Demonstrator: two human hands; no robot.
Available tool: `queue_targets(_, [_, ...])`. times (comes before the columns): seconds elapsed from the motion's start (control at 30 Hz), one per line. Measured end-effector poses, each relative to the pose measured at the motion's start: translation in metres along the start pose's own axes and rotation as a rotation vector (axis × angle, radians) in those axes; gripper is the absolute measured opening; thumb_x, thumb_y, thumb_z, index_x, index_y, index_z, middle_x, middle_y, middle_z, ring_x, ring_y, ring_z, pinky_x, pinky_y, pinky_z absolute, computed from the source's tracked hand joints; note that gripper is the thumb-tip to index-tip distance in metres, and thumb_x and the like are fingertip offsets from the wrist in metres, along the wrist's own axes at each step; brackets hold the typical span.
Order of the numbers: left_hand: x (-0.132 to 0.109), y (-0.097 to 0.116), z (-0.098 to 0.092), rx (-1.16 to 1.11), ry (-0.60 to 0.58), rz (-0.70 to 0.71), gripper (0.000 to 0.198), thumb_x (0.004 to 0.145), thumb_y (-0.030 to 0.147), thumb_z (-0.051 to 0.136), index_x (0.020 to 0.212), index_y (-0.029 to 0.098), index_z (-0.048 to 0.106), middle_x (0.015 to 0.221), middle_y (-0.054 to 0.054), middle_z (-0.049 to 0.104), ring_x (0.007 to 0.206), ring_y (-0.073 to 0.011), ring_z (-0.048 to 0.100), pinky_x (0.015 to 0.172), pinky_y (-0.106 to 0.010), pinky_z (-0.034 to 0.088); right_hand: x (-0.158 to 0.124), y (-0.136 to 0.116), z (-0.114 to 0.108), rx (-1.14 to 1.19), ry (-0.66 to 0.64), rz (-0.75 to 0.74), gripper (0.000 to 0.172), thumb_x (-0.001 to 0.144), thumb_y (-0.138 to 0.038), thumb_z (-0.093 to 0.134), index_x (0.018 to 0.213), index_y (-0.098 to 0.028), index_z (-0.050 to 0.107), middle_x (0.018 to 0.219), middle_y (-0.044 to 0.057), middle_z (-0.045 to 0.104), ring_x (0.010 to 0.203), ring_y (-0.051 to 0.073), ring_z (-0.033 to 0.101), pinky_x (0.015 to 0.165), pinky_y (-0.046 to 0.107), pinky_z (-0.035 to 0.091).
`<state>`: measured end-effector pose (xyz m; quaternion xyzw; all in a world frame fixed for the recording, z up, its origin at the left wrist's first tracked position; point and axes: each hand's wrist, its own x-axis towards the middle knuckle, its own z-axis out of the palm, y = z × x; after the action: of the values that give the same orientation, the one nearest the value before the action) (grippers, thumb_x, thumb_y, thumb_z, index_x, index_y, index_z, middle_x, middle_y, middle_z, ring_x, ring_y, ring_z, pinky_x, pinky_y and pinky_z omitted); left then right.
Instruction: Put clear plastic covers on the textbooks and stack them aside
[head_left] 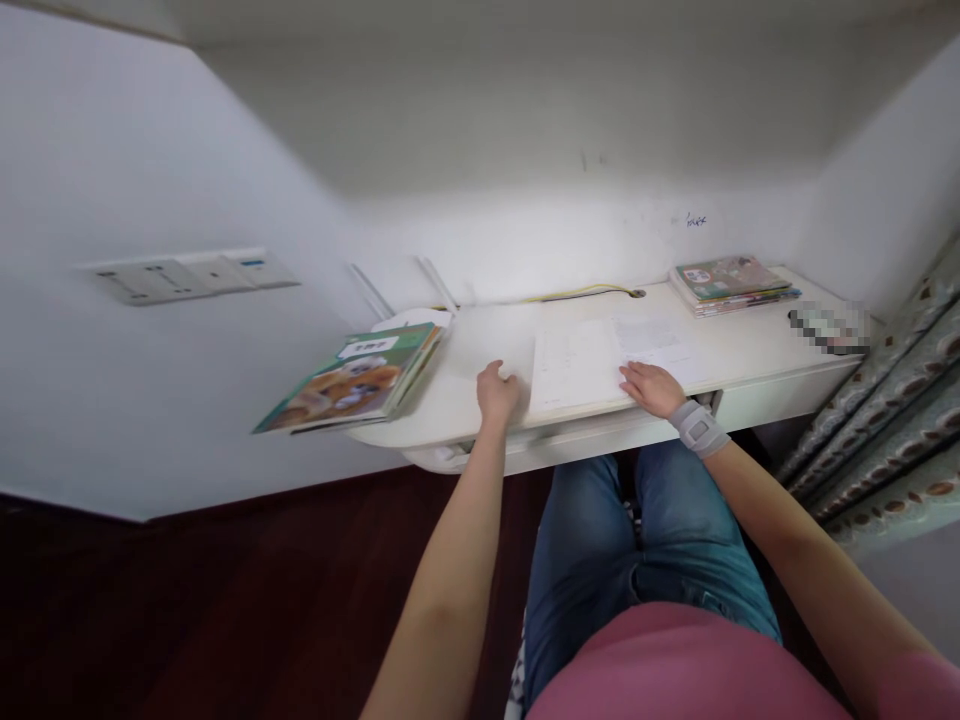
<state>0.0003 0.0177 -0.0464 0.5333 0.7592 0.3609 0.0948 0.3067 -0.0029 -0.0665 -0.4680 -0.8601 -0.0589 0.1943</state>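
White sheets, perhaps an open booklet (576,362), lie on the white desk (480,335) in front of me; their print is too faint to read. Just off their left edge is my left hand (499,393), over the desk's front part, its fingers loosely bent, thumb apart, nothing in them. My right hand (651,388) rests on the lower right part of the sheets with its fingers stretched out. A grey band (699,428) circles that wrist.
On the left, a stack of picture books (352,380) juts past the desk edge, with a white antennaed device (412,318) behind. More books (731,280) and a blurred-out item (829,328) occupy the right. A yellow cable (577,292) follows the wall; curtains (892,400) hang beside the desk.
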Motion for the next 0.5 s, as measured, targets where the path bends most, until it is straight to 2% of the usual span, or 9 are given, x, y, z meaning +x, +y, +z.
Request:
queue_targets(0.1, [0.003, 0.001, -0.013, -0.070, -0.071, -0.074, 0.060, 0.076, 0.019, 0.054, 0.133, 0.007, 0.042, 0.108, -0.017, 0.066, 0.098, -0.0238, 0.063, 0.091, -0.038, 0.045, 0.000, 0.000, 0.001, -0.010, 0.019, -0.004, 0.047, 0.097, -0.040, 0.037, 0.131, -0.013, 0.053, 0.133, 0.015, 0.055, 0.123, 0.022, 0.051, 0.101, 0.036, 0.040])
queue_targets(0.17, [0.004, 0.002, -0.021, -0.131, -0.134, -0.119, 0.058, 0.073, 0.024, 0.059, 0.127, 0.004, 0.048, 0.088, -0.013, 0.070, 0.083, -0.0230, 0.066, 0.082, -0.037, 0.049, 0.001, 0.001, 0.003, -0.016, 0.031, -0.005, 0.046, 0.096, -0.040, 0.039, 0.130, -0.012, 0.054, 0.132, 0.015, 0.057, 0.122, 0.022, 0.052, 0.100, 0.036, 0.041])
queue_targets(0.3, [0.000, 0.007, -0.034, -0.282, -0.225, -0.178, 0.027, 0.069, 0.028, 0.062, 0.089, 0.009, 0.064, 0.067, -0.009, 0.068, 0.066, -0.0208, 0.065, 0.069, -0.033, 0.052, 0.001, 0.000, 0.006, -0.017, 0.057, 0.012, 0.044, 0.095, -0.040, 0.042, 0.128, -0.014, 0.056, 0.131, 0.015, 0.057, 0.121, 0.023, 0.053, 0.100, 0.038, 0.042])
queue_targets(0.37, [-0.003, 0.011, -0.039, -0.363, -0.242, -0.207, 0.014, 0.067, 0.024, 0.062, 0.075, 0.013, 0.062, 0.062, -0.007, 0.066, 0.067, -0.0215, 0.066, 0.066, -0.032, 0.053, -0.001, -0.005, 0.004, -0.022, 0.088, 0.013, 0.040, 0.095, -0.037, 0.044, 0.123, -0.014, 0.060, 0.131, 0.015, 0.057, 0.123, 0.025, 0.051, 0.101, 0.040, 0.040])
queue_targets(0.43, [-0.004, 0.016, -0.042, -0.460, -0.248, -0.239, 0.006, 0.068, 0.021, 0.060, 0.070, 0.015, 0.058, 0.061, -0.007, 0.065, 0.068, -0.0223, 0.066, 0.064, -0.032, 0.054, -0.003, -0.013, 0.000, -0.028, 0.130, -0.019, 0.034, 0.094, -0.033, 0.046, 0.115, -0.015, 0.064, 0.132, 0.015, 0.056, 0.126, 0.026, 0.048, 0.103, 0.043, 0.037])
queue_targets(0.5, [-0.005, 0.023, -0.042, -0.578, -0.259, -0.272, 0.003, 0.071, 0.019, 0.055, 0.069, 0.017, 0.054, 0.064, -0.008, 0.065, 0.070, -0.0225, 0.067, 0.063, -0.033, 0.055, -0.005, -0.023, -0.004, -0.011, 0.140, -0.061, 0.030, 0.094, -0.032, 0.046, 0.108, -0.014, 0.067, 0.128, 0.016, 0.059, 0.122, 0.026, 0.051, 0.103, 0.043, 0.038])
